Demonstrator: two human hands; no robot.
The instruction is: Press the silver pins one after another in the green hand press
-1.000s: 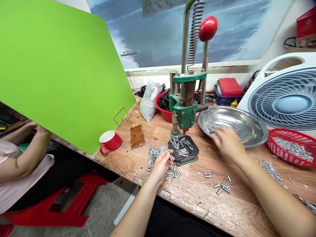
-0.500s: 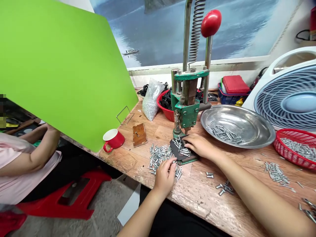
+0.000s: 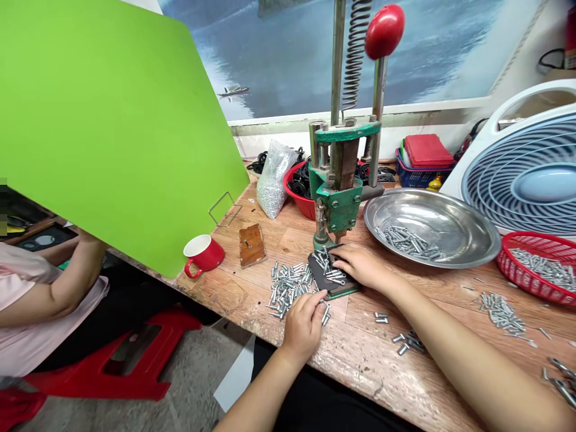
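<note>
Whether the left hand (image 3: 301,329) and right hand (image 3: 362,265) hold anything is hidden by their fingers (image 3: 315,299); the press (image 3: 342,211) covers part of the red bowl (image 3: 300,206); the right edge crops the fan (image 3: 540,185)

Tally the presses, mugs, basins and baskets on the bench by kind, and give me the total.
Presses: 1 (green press)
Mugs: 1 (red mug)
Basins: 2 (metal basin, red basin)
Baskets: 2 (red basket, blue basket)
Total: 6

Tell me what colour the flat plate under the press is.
The flat plate is black; it shows best in the head view.
</note>
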